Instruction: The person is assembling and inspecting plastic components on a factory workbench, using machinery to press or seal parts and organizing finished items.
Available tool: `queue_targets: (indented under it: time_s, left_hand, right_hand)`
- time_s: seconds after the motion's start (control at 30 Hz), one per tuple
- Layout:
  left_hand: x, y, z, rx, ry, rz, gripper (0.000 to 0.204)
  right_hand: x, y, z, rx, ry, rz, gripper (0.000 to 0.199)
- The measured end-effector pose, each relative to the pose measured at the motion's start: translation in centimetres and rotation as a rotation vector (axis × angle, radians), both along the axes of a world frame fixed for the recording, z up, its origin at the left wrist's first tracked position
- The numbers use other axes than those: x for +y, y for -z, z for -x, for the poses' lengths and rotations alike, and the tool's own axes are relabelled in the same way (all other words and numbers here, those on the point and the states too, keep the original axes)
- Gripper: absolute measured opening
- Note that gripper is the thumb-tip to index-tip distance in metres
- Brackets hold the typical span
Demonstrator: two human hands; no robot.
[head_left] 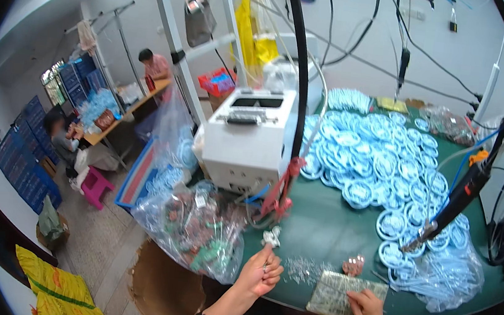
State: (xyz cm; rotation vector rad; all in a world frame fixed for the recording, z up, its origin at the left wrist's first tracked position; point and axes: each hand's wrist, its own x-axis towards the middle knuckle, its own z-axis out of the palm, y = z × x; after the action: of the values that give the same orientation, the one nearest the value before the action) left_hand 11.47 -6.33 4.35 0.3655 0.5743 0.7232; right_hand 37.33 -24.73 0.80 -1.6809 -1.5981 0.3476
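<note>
My left hand [261, 272] is raised at the table's front edge, its fingers curled in; what they hold, if anything, is too small to make out. A crumpled white scrap [271, 236] shows right beyond its fingertips. My right hand [366, 309] is closed in a pinch over a greenish flat pad [321, 298]. From its fingers a thin grey rod-like tool [334, 289] points left across the pad. Between the hands lie small clear pieces [304, 270] in a loose scatter. A little heap of copper-coloured parts [353, 266] sits behind the pad.
Light-blue coiled cables [370, 152] pile over the green table [320, 212]. A white machine [248, 138] stands left, above a clear bag [200, 229] of parts. A black arm [451, 205] hangs at right. An open carton [162, 287] is on the floor. Two people sit farther off.
</note>
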Motion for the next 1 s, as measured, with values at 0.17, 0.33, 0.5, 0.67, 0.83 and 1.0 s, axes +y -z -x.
queue_targets:
  time_s: [0.17, 0.33, 0.5, 0.67, 0.83, 1.0]
  left_hand:
    - [9.1, -7.7, 3.5, 0.07, -0.297, -0.2, 0.047]
    - [25.3, -16.7, 2.6, 0.412, -0.314, -0.808, 0.044]
    - [37.6, -19.5, -1.6, 1.188, -0.35, -1.369, 0.044]
    - [41.3, -18.2, -4.3, 1.628, -0.238, -1.684, 0.039]
    - [41.4, -18.3, -5.6, 1.926, 0.128, -1.847, 0.065]
    - [44.2, -17.4, -4.0, 2.076, 0.562, -2.37, 0.029]
  right_hand:
    - [0.9, 1.2, -0.6, -0.212, -0.002, -0.024, 0.015]
    - [0.9, 2.2, -1.2, -0.18, -0.059, 0.202, 0.017]
    - [1.0, 3.2, -1.3, -0.12, -0.044, 0.156, 0.018]
    - [1.3, 3.6, -1.4, -0.064, 0.021, 0.129, 0.02]
    - [2.2, 2.7, -1.8, -0.112, 0.032, 0.123, 0.02]
    - [3.6, 0.6, -2.5, -0.237, 0.044, 0.068, 0.023]
